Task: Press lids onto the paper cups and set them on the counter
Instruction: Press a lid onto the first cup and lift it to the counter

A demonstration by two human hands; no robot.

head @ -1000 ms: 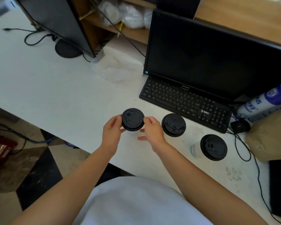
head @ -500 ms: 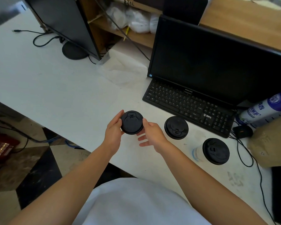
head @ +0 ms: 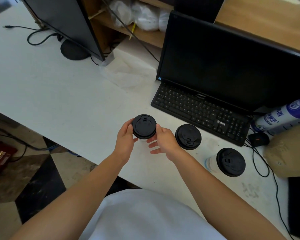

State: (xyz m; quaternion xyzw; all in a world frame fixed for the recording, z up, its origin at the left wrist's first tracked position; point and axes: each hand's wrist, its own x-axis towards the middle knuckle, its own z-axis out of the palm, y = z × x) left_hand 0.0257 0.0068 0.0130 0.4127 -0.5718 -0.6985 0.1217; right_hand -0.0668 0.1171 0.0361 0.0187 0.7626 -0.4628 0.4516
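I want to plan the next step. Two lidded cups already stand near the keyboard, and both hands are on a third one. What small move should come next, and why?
Probably lower the held cup onto the counter, left of the middle cup. Its black lid looks seated, the left hand and right hand flank it, and that spot is bare.

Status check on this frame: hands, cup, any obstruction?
Left hand and right hand grip the black lid on a cup. Two lidded cups stand on the counter. Keyboard close behind, not blocking.
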